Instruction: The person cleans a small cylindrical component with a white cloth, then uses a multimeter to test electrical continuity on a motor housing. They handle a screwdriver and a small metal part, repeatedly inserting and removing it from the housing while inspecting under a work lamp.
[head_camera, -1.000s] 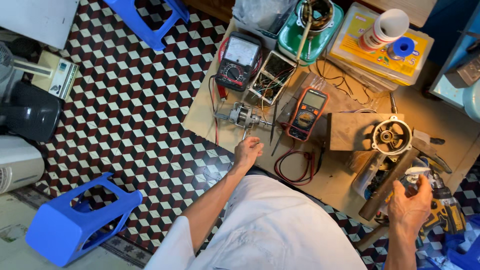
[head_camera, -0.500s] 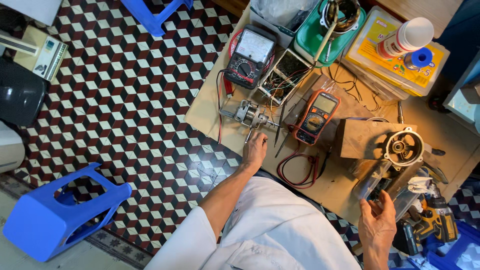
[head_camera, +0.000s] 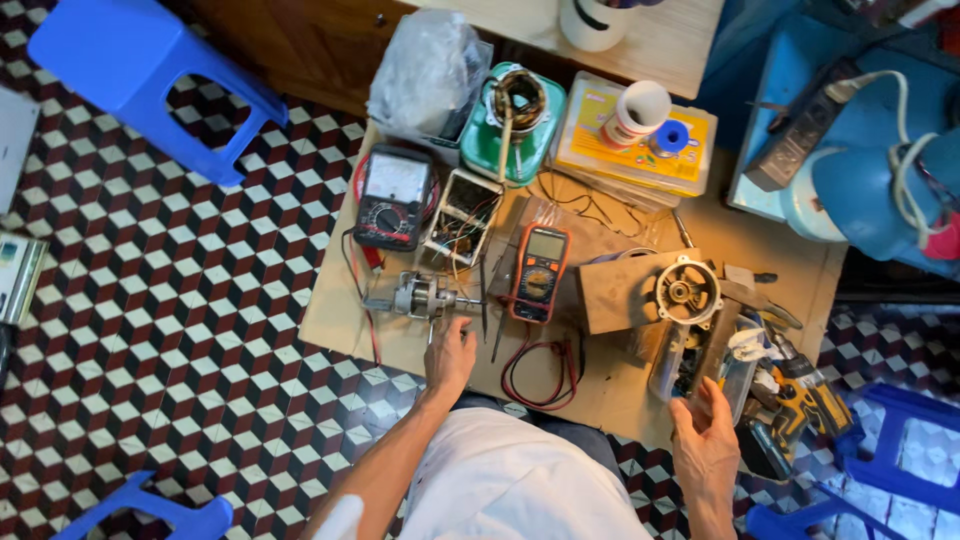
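Both hands at near edge of cluttered tabletop (head_camera: 330, 335) — small-motor repair layout.

Left hand (head_camera: 449, 358) flat, fingers loosely spread, fingertips touching the bare motor rotor (head_camera: 418, 297). Right hand (head_camera: 703, 437) open, fingers at a clear plastic box (head_camera: 690, 358) of parts, beside a yellow drill (head_camera: 800, 405). Mid-table: orange-edged digital meter (head_camera: 539, 272), black analog meter (head_camera: 393, 206). Far side — flat rectangular yellow package (head_camera: 620, 152) carrying a white bottle (head_camera: 634, 112); green housing (head_camera: 512, 128) to its left.

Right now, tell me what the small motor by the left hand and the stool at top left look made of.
Small grey motor with shaft, just beyond the left hand: bare metal, judging by its dull silvery sheen. Blue moulded stool: likely plastic, with uniform colour and smooth rounded edges.
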